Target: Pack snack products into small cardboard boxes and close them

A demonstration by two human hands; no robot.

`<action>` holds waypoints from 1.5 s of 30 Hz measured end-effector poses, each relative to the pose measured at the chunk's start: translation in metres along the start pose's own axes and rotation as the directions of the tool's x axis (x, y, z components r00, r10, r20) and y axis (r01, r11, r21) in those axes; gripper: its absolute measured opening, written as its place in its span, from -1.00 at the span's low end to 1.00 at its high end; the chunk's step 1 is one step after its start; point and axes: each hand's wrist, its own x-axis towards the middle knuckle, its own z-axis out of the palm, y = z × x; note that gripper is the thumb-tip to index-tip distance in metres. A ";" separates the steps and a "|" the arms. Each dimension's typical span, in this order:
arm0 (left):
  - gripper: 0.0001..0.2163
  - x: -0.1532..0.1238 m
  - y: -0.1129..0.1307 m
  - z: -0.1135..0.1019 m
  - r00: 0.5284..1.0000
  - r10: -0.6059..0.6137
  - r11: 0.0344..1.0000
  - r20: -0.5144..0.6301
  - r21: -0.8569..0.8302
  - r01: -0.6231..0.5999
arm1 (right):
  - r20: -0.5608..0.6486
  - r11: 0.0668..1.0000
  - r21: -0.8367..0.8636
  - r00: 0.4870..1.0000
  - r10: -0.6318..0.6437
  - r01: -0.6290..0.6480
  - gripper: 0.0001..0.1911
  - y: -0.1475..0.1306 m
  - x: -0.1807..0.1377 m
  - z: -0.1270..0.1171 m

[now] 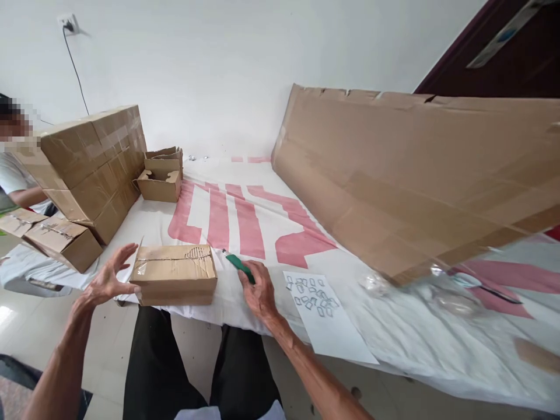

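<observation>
Small taped box (174, 274) lies flat at the near edge of the cloth-covered table (394, 356), directly in front of the person, with a tape strip across its top. Left hand (108, 281) is released with fingers spread. The thumb is at the box's left end and looks to touch it; can't tell for the other fingers. Right hand (259, 293) rests on the table just right of the box, fingers wrapped over the handle of a green knife (238, 265). The knife tip points up-left, near the box's far right corner but apart from it.

Just right of that hand is a white sheet (336, 338) with a scatter of small metal clips (312, 294); the sheet overhangs the table edge. The cloth carries big red strokes (245, 221).

- Far left: stack of sealed cartons (94, 157), with 2 smaller boxes (61, 239) in front of it and 1 open box (160, 182) beside it.
- Right side: large flattened cardboard (415, 169), tilted up across the table.
- Behind the stack: another person's arm (24, 195).
</observation>
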 end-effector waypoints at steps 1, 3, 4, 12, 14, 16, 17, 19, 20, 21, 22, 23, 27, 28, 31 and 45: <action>0.04 -0.001 -0.010 0.001 1.000 -0.012 0.996 0.011 -0.093 0.013 | 0.030 0.996 0.088 0.999 0.011 -0.014 -0.61 -0.012 0.003 -0.001; -0.02 -0.001 -0.023 0.009 1.000 -0.012 0.976 0.024 -0.215 0.017 | 0.120 0.971 0.236 0.993 0.008 -0.037 -0.58 -0.040 0.010 -0.004; -0.06 -0.001 -0.027 0.015 1.000 -0.001 0.968 0.029 -0.252 0.008 | 0.166 0.957 0.288 0.986 -0.007 -0.041 -0.57 -0.053 0.013 -0.006; -0.13 0.001 -0.027 0.039 0.997 0.057 0.948 0.043 -0.315 -0.040 | 0.276 0.941 0.317 0.961 0.029 -0.120 -0.44 -0.082 0.035 -0.002; -0.18 0.006 -0.027 0.039 0.999 0.029 0.946 0.019 -0.323 -0.022 | 0.281 0.940 0.315 0.959 0.042 -0.134 -0.40 -0.076 0.045 0.002; -0.23 0.013 -0.028 0.039 1.000 0.003 0.941 -0.005 -0.339 -0.005 | 0.294 0.935 0.324 0.955 0.048 -0.147 -0.36 -0.072 0.056 0.006; -0.26 0.016 -0.029 0.040 1.000 -0.007 0.937 -0.012 -0.348 0.002 | 0.307 0.931 0.329 0.951 0.050 -0.155 -0.33 -0.070 0.061 0.007; -0.32 0.023 -0.030 0.041 1.000 -0.015 0.932 -0.014 -0.362 0.009 | 0.336 0.925 0.337 0.940 0.057 -0.177 -0.29 -0.069 0.070 0.009; -0.34 0.025 -0.030 0.042 1.000 -0.015 0.930 -0.013 -0.368 0.010 | 0.349 0.921 0.340 0.935 0.063 -0.189 -0.27 -0.069 0.073 0.009; -0.35 0.027 -0.030 0.042 1.000 -0.014 0.927 -0.010 -0.376 0.010 | 0.358 0.917 0.342 0.931 0.073 -0.204 -0.25 -0.069 0.075 0.009; -0.35 0.028 -0.030 0.043 1.000 -0.012 0.924 -0.006 -0.382 0.009 | 0.365 0.914 0.343 0.927 0.084 -0.218 -0.24 -0.069 0.076 0.009; -0.36 0.029 -0.030 0.043 1.000 -0.010 0.922 -0.002 -0.388 0.008 | 0.369 0.910 0.344 0.924 0.096 -0.232 -0.23 -0.069 0.077 0.009; -0.35 0.025 -0.028 0.043 1.000 0.008 0.915 0.030 -0.403 0.004 | 0.368 0.901 0.353 0.923 0.115 -0.253 -0.27 -0.068 0.075 0.008; -0.34 0.022 -0.028 0.044 0.999 0.015 0.914 0.038 -0.405 0.002 | 0.369 0.900 0.356 0.923 0.110 -0.250 -0.30 -0.068 0.073 0.007; -0.29 0.013 -0.028 0.047 0.998 0.036 0.913 0.057 -0.407 -0.010 | 0.369 0.899 0.365 0.924 0.097 -0.241 -0.37 -0.065 0.064 0.003; -0.30 -0.027 0.006 0.070 0.980 0.200 0.967 -0.002 -0.160 -0.198 | 0.477 0.877 0.388 0.876 0.071 -0.282 -0.52 -0.052 0.029 -0.041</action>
